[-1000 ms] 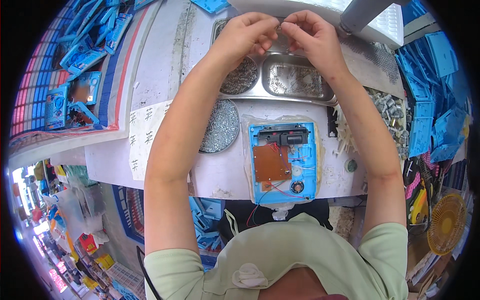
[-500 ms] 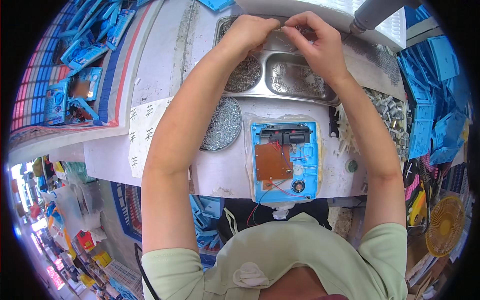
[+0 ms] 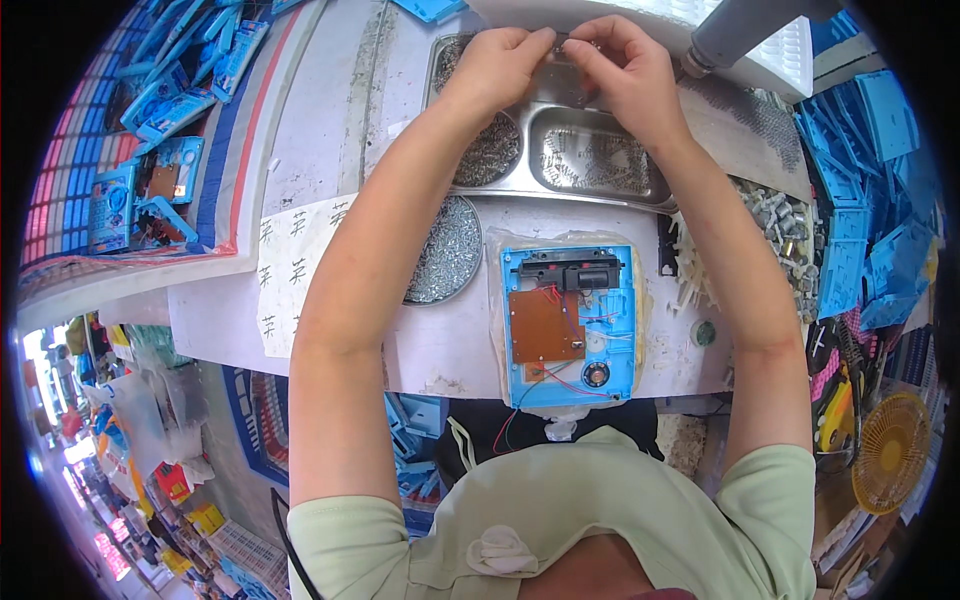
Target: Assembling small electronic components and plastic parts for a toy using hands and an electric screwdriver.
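Both arms reach forward over a steel tray (image 3: 528,186) with several compartments of small metal parts. My left hand (image 3: 500,68) is closed above its upper left part, thumb and forefinger pressed together. Beside it my right hand (image 3: 637,85) also pinches, its thumb against the forefinger; whatever tiny piece the fingertips hold is too small to name. The fingertips of both hands nearly meet. Nearer to me lies an opened blue plastic casing (image 3: 622,335), its inside facing up, with a brown circuit board (image 3: 545,325), a black mechanism (image 3: 570,270), a round speaker (image 3: 596,374) and thin wires.
A round dish (image 3: 445,250) of small silvery screws sits under my left forearm, by a marked paper sheet (image 3: 290,275). White and metal parts (image 3: 775,225) are heaped beyond my right forearm. A grey tool (image 3: 745,35) hangs at the upper right; blue casings (image 3: 870,190) are stacked at right.
Both hands have shifted slightly above the tray, the right one a little up and to the left. The blue casing has stayed in place.
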`<state>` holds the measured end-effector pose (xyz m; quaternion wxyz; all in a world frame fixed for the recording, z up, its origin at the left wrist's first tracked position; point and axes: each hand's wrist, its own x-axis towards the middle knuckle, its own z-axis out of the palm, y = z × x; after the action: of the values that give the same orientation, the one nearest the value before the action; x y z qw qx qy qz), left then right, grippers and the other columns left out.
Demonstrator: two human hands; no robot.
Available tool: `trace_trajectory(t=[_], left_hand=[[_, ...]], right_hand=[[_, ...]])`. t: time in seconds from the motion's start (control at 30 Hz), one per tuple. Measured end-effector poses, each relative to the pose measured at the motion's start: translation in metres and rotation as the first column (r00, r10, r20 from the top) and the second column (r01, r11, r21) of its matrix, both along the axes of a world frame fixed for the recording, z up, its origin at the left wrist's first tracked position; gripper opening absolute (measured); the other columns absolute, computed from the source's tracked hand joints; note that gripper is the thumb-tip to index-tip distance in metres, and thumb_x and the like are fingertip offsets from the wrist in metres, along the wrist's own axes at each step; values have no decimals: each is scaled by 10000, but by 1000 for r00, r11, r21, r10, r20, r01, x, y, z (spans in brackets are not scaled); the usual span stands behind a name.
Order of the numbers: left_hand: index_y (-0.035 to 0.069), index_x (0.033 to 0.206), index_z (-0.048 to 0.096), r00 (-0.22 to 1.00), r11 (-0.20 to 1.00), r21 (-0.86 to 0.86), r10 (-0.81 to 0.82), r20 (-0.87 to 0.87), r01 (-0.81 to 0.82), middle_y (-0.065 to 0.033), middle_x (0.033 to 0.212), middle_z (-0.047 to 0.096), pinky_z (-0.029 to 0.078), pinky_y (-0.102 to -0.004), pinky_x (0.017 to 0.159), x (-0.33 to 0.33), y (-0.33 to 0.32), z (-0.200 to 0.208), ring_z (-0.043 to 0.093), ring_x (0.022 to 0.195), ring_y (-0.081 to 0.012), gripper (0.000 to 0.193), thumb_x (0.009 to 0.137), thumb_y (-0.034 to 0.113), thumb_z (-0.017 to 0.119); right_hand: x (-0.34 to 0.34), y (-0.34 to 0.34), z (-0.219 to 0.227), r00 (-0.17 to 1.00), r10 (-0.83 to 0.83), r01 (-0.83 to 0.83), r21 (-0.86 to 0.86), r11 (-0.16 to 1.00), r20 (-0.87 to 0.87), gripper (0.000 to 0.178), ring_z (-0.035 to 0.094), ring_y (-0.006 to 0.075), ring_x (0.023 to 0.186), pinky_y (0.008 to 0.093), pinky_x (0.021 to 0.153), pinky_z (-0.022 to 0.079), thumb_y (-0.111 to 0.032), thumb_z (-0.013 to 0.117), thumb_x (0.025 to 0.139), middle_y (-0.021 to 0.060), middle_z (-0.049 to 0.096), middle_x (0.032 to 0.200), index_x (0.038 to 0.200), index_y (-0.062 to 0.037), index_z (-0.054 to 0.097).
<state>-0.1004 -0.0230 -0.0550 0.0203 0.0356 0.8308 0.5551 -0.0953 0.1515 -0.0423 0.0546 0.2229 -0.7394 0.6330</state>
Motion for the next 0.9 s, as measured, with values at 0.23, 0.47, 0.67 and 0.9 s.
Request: trace_trajectory(t=[0.23, 0.47, 0.67, 0.9], left_hand=[[-17, 956, 695, 997, 926, -373, 72, 36, -54, -160, 839, 687, 536, -372, 738, -11, 0, 12, 683, 798, -239, 451, 936, 389, 500], [-74, 1118, 582, 922, 619, 785, -287, 260, -29, -137, 1064, 628, 559, -289, 837, 21, 9, 12, 634, 982, -225, 271, 910, 99, 594], [-71, 1133, 565, 967, 638, 769, -173, 187, -35, -136, 1094, 613, 554, -299, 882, 26, 12, 8, 631, 1002, -218, 261, 930, 94, 573], [-119, 1130, 548, 963, 696, 705, -79, 258, -132, -193, 1040, 622, 603, -283, 781, 17, 8, -9, 664, 931, -251, 274, 904, 32, 577]], right_hand=[[-5, -5, 1, 988, -55, 56, -1, 998, 142, 248, 557, 59, 758, 193, 611, 448, -186, 666, 894, 7, 672, 915, 1076, -19, 639], [1, -6, -5, 990, 27, -14, -100, 995, 136, 293, 626, 121, 964, 243, 783, 512, -160, 625, 918, 76, 689, 1048, 1166, -3, 622], [3, -8, -10, 994, 52, -51, 5, 999, -101, 341, 621, 144, 1019, 261, 862, 504, -141, 602, 929, 83, 652, 1159, 1242, -5, 591], [-7, -4, -17, 975, 63, -59, -23, 998, 213, 351, 628, 105, 877, 207, 751, 513, -90, 572, 924, 78, 649, 1156, 1265, -2, 576]])
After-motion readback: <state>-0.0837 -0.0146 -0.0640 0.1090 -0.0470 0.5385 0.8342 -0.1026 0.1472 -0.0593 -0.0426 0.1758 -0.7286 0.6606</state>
